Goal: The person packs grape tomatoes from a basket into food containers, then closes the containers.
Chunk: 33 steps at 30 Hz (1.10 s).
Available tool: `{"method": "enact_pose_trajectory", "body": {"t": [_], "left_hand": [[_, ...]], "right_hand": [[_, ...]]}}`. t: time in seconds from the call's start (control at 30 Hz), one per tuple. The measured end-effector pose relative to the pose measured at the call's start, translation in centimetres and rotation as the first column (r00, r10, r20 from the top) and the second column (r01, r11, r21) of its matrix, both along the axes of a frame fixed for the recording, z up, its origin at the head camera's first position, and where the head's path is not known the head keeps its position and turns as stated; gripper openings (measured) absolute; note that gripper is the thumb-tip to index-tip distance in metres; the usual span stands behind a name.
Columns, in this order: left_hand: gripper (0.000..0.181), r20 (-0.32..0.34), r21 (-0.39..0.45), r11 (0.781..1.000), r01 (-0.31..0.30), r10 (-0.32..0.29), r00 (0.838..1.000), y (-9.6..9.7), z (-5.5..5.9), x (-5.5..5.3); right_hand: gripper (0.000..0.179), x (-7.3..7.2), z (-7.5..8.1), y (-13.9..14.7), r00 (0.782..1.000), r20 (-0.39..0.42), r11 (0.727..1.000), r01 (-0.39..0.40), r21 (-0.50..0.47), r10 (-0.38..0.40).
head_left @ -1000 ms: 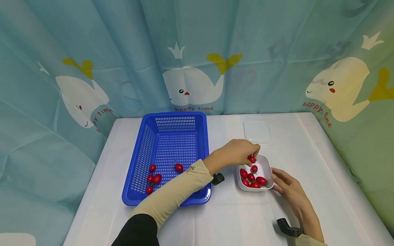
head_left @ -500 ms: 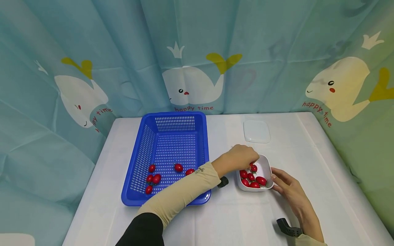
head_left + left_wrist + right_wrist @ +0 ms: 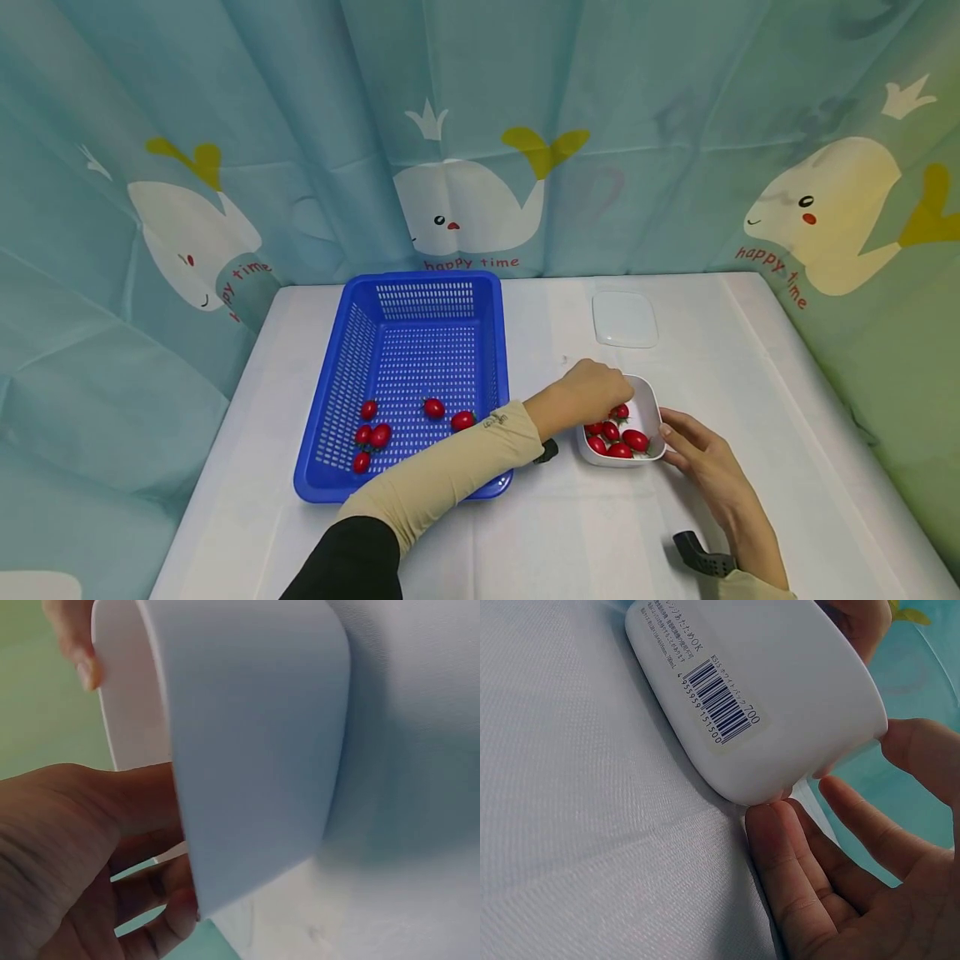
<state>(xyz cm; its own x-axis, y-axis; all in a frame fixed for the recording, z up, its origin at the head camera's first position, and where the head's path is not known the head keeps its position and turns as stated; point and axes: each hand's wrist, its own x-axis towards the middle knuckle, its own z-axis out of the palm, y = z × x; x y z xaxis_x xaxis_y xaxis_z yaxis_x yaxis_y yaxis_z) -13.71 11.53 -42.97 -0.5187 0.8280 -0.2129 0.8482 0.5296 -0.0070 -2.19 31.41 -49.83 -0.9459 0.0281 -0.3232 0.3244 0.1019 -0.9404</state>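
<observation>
The left hand [image 3: 581,392] reaches over the rim of a small white plastic container [image 3: 624,463], its fingertips hidden inside. In the left wrist view its thumb and fingers go behind the container's wall [image 3: 255,750]; I cannot tell whether they hold a tomato. Several red cherry tomatoes [image 3: 635,441] lie in the container. At its right corner, the right hand [image 3: 708,458] grips it, thumb at the rim and fingers low on the outside, as the right wrist view shows. A barcode label [image 3: 718,701] marks the container's outer wall.
A blue perforated basket [image 3: 427,350] stands left of the container, with several cherry tomatoes [image 3: 380,435] near its front. The left sleeve [image 3: 450,467] crosses over its front right corner. Behind the container lies a clear flat lid [image 3: 625,319] on the white-covered table [image 3: 570,533]. A whale-print curtain [image 3: 637,100] hangs behind.
The left hand, which held a cherry tomato over the container, has moved down into it, hiding that tomato. The left forearm has shifted slightly right, uncovering another tomato in the basket. The right hand stays put.
</observation>
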Motion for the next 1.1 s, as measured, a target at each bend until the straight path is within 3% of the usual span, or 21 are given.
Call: {"method": "enact_pose_trajectory", "body": {"t": [0.27, 0.67, 0.87, 1.1], "left_hand": [[0.012, -0.013, -0.023, 1.0, 0.022, -0.022, 1.0, 0.2, -0.2, 0.2], [0.011, 0.041, -0.002, 1.0, -0.002, 0.002, 0.999, 0.0, -0.1, 0.2], [0.012, 0.066, 0.02, 1.0, -0.017, 0.015, 0.998, -0.9, 1.0, 0.3], [0.029, 0.19, 0.113, 0.99, -0.084, 0.061, 0.98, -2.6, 3.0, 0.5]], "right_hand": [[0.05, -0.1, 0.0, 0.0, 1.0, -0.001, 1.0, 0.002, 0.011, -0.002], [0.064, -0.1, 0.2, -0.3, 0.999, 0.04, 0.995, 0.0, 0.103, -0.004], [0.067, -0.1, 0.1, -0.4, 0.999, 0.054, 0.993, -0.003, 0.116, -0.004], [0.068, -0.1, 0.1, -0.4, 0.998, 0.062, 0.992, -0.006, 0.128, -0.002]]}}
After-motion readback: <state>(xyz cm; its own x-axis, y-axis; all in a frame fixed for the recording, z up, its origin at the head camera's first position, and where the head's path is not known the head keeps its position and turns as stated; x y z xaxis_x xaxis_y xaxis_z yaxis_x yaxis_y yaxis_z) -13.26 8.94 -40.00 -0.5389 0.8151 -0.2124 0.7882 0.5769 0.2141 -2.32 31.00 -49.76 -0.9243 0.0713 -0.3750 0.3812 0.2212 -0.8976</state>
